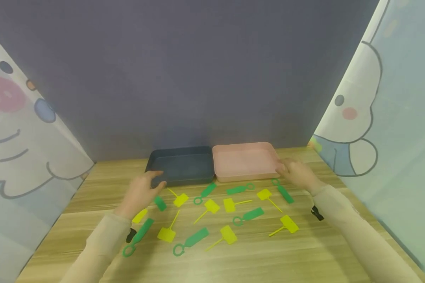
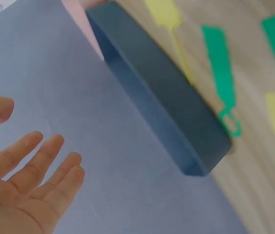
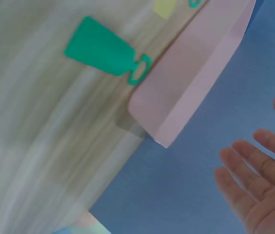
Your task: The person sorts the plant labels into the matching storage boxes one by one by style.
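My left hand (image 1: pixel 138 194) hovers at the left front corner of a dark blue tray (image 1: pixel 184 167), its fingers spread and holding nothing. Beside the right edge of a pink tray (image 1: pixel 246 163) is my right hand (image 1: pixel 299 173), also holding nothing. The left wrist view shows the left fingers (image 2: pixel 37 165) parted and relaxed; in the right wrist view the right fingers (image 3: pixel 247 168) are extended. A green ring-ended tag (image 1: pixel 160 203) is partly hidden by the left hand, and another green tag (image 1: pixel 285 193) lies just below the right hand.
Several green ring-ended tags (image 1: pixel 197 237) and yellow tags with thin stems (image 1: pixel 228 235) are scattered over the wooden table (image 1: pixel 248 263) in front of the trays. A dark panel (image 1: pixel 212 78) stands behind; cartoon-printed cloths (image 1: pixel 403 157) flank both sides.
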Motion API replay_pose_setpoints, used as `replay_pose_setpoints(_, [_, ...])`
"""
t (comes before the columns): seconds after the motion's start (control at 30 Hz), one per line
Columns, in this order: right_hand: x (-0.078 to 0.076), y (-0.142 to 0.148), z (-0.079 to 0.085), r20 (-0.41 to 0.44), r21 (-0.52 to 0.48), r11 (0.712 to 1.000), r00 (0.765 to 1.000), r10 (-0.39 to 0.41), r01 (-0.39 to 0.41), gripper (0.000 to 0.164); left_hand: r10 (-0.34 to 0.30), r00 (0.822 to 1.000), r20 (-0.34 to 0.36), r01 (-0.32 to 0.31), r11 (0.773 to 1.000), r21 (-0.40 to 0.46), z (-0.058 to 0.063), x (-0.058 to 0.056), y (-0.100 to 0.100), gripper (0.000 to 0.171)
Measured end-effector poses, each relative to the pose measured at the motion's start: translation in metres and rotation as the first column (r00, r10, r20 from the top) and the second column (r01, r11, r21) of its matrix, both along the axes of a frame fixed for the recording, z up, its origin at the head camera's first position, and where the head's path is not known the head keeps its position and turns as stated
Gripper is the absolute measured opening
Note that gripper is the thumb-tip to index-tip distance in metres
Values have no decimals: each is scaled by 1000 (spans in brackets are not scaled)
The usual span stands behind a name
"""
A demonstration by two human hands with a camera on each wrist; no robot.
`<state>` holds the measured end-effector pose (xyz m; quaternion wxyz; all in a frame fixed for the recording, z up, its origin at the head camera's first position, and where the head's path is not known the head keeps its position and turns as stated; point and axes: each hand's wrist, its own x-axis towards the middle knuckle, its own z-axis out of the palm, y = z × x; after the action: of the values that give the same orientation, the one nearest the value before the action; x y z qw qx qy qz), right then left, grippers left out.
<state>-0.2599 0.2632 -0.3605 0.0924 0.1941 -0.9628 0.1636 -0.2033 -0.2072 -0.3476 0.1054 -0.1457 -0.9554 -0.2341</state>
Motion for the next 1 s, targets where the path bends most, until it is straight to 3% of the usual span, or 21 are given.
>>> replay_pose_setpoints(0.2, [3, 14, -12, 28, -37, 999, 1000, 1, 0, 38, -8, 996, 84, 1, 997, 72, -16, 13, 1, 41])
replay_pose_setpoints(0.47, [-3, 23, -27, 62, -58, 998, 998, 20, -16, 28, 0, 983, 182, -13, 997, 70, -30, 21, 1, 42])
replay_pose_setpoints(0.8, [-29, 36, -23, 149, -92, 996, 989, 0, 14, 27, -79, 983, 166, 64, 993, 98, -42, 30, 9, 37])
replay_pose_setpoints(1.0, [-49, 41, -27, 183, -71, 996, 982, -48, 61, 31, -89, 981, 170, 69, 990, 124, -49, 33, 11, 38])
